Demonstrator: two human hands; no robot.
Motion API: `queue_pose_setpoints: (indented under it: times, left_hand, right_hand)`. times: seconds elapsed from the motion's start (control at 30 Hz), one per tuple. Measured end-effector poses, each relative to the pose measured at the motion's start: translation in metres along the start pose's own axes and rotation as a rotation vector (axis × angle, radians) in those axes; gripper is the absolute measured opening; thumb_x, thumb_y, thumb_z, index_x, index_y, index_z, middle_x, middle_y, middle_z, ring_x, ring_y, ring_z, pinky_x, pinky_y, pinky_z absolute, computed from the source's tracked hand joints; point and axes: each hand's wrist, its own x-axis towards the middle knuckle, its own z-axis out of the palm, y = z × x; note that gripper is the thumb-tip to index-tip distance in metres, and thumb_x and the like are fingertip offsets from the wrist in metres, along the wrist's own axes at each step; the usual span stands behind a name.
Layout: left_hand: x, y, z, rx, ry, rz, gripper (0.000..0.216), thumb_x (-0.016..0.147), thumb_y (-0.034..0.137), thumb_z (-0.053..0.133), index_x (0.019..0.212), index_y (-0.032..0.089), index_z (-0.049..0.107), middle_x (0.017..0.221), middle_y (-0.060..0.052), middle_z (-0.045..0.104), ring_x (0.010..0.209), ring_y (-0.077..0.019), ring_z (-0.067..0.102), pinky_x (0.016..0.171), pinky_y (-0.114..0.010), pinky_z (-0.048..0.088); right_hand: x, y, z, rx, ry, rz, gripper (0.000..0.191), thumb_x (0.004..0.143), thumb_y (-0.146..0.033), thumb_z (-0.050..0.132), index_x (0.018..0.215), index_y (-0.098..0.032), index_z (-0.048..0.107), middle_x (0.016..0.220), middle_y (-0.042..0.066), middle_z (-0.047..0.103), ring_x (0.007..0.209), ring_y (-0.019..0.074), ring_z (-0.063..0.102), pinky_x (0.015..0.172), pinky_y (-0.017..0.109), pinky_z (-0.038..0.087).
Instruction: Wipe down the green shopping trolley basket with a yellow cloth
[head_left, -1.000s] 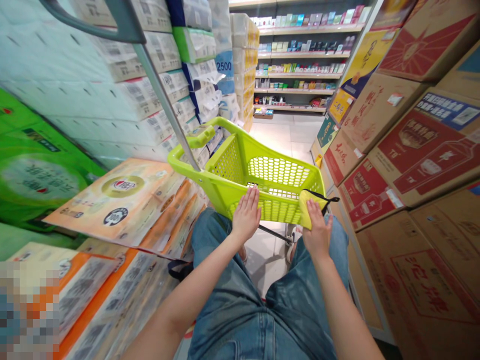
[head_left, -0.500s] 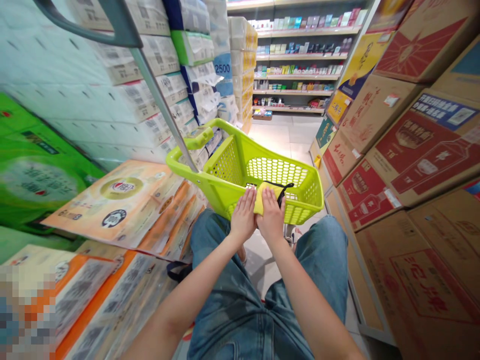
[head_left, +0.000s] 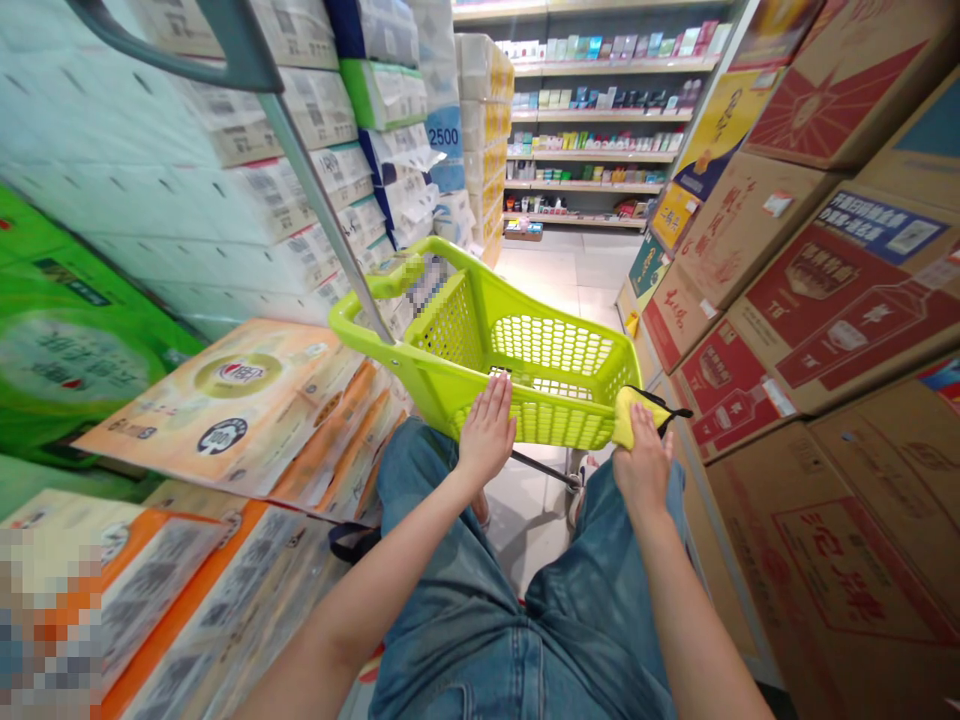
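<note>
A lime-green plastic shopping basket (head_left: 555,345) stands in the aisle in front of my knees, with a grey pull handle (head_left: 315,190) rising up to the left. My left hand (head_left: 487,430) lies flat on the near rim, fingers stretched out and holding nothing. At the basket's near right corner my right hand (head_left: 641,462) presses a yellow cloth (head_left: 636,408) with black trim against the rim, its fingers closed over the cloth.
Stacked tissue packs (head_left: 247,400) wall the left side of the narrow aisle. Cardboard cartons (head_left: 825,300) with red labels are piled on the right. Beyond the basket the tiled floor (head_left: 570,270) runs to shelves of small goods (head_left: 592,140).
My right hand slid the yellow cloth from the middle of the near rim, beside my left hand, out to the right corner. The left hand stayed put.
</note>
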Motion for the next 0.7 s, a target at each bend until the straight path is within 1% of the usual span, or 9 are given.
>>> queue_pose_setpoints:
  times: [0.07,0.17,0.23,0.3,0.33,0.4,0.47,0.6,0.7]
  left_hand:
    - [0.000,0.000,0.000,-0.007,0.000,-0.006,0.065,0.098,0.026,0.036,0.158,0.010,0.014,0.164,-0.009,0.019,0.153,-0.0198,0.012,0.121,-0.040,0.025]
    - [0.000,-0.001,0.000,-0.020,0.001,-0.002,0.066,0.098,0.025,0.035,0.158,0.011,0.013,0.164,-0.009,0.020,0.153,-0.0204,0.014,0.121,-0.041,0.026]
    - [0.000,-0.002,0.000,-0.031,0.005,0.002,0.067,0.097,0.023,0.037,0.158,0.011,0.013,0.164,-0.009,0.020,0.153,-0.0201,0.015,0.122,-0.040,0.025]
    - [-0.001,-0.003,0.000,-0.037,0.010,0.009,0.068,0.095,0.021,0.039,0.158,0.010,0.013,0.164,-0.010,0.021,0.153,-0.0199,0.016,0.122,-0.038,0.024]
    - [-0.001,-0.003,0.000,-0.037,0.011,0.014,0.069,0.095,0.021,0.040,0.157,0.009,0.013,0.164,-0.010,0.021,0.153,-0.0200,0.016,0.122,-0.038,0.024]
    - [-0.001,-0.004,0.000,-0.028,0.013,0.023,0.068,0.096,0.023,0.040,0.157,0.009,0.014,0.164,-0.010,0.022,0.153,-0.0205,0.015,0.122,-0.039,0.025]
    - [-0.001,-0.003,0.000,-0.012,0.013,0.020,0.066,0.098,0.025,0.037,0.158,0.010,0.014,0.164,-0.010,0.021,0.153,-0.0203,0.015,0.122,-0.040,0.025]
    - [0.000,-0.001,-0.001,0.014,0.002,0.006,0.064,0.099,0.026,0.035,0.157,0.009,0.016,0.164,-0.008,0.019,0.153,-0.0193,0.012,0.122,-0.039,0.024]
    - [0.000,-0.001,-0.002,0.020,-0.002,0.010,0.064,0.099,0.026,0.036,0.157,0.008,0.017,0.165,-0.007,0.017,0.153,-0.0192,0.010,0.123,-0.038,0.022]
  right_hand:
    - [0.002,-0.033,0.008,-0.013,-0.021,-0.025,0.070,0.077,-0.013,0.042,0.147,-0.010,0.041,0.153,0.016,0.043,0.145,0.0264,0.037,0.121,0.058,0.013]
    - [0.001,-0.097,0.025,0.016,-0.093,-0.176,0.072,0.074,-0.010,0.045,0.146,-0.008,0.043,0.153,0.016,0.044,0.145,0.0253,0.037,0.122,0.056,0.010]
    - [-0.002,-0.132,0.034,0.060,-0.138,-0.263,0.073,0.073,-0.009,0.046,0.146,-0.008,0.042,0.154,0.015,0.042,0.146,0.0238,0.034,0.123,0.052,0.010]
    - [-0.005,-0.149,0.038,0.085,-0.167,-0.309,0.073,0.074,-0.010,0.046,0.147,-0.007,0.041,0.156,0.014,0.039,0.147,0.0226,0.032,0.123,0.050,0.008]
    - [-0.006,-0.150,0.038,0.086,-0.176,-0.329,0.074,0.074,-0.010,0.045,0.148,-0.008,0.040,0.157,0.013,0.038,0.147,0.0219,0.032,0.124,0.050,0.006]
    - [-0.008,-0.136,0.033,0.072,-0.186,-0.368,0.076,0.074,-0.008,0.044,0.149,-0.013,0.038,0.158,0.009,0.038,0.147,0.0197,0.032,0.124,0.051,0.000]
    - [-0.011,-0.106,0.024,0.048,-0.175,-0.385,0.080,0.072,-0.006,0.042,0.151,-0.018,0.036,0.158,0.006,0.038,0.148,0.0174,0.032,0.124,0.051,-0.003]
    - [-0.019,-0.035,0.007,0.003,-0.094,-0.291,0.083,0.073,-0.006,0.041,0.153,-0.023,0.030,0.159,0.005,0.037,0.148,0.0184,0.032,0.124,0.052,0.002]
    - [-0.022,-0.002,0.002,-0.015,-0.023,-0.181,0.083,0.074,-0.008,0.042,0.155,-0.023,0.028,0.158,0.007,0.037,0.147,0.0216,0.033,0.123,0.056,0.008]
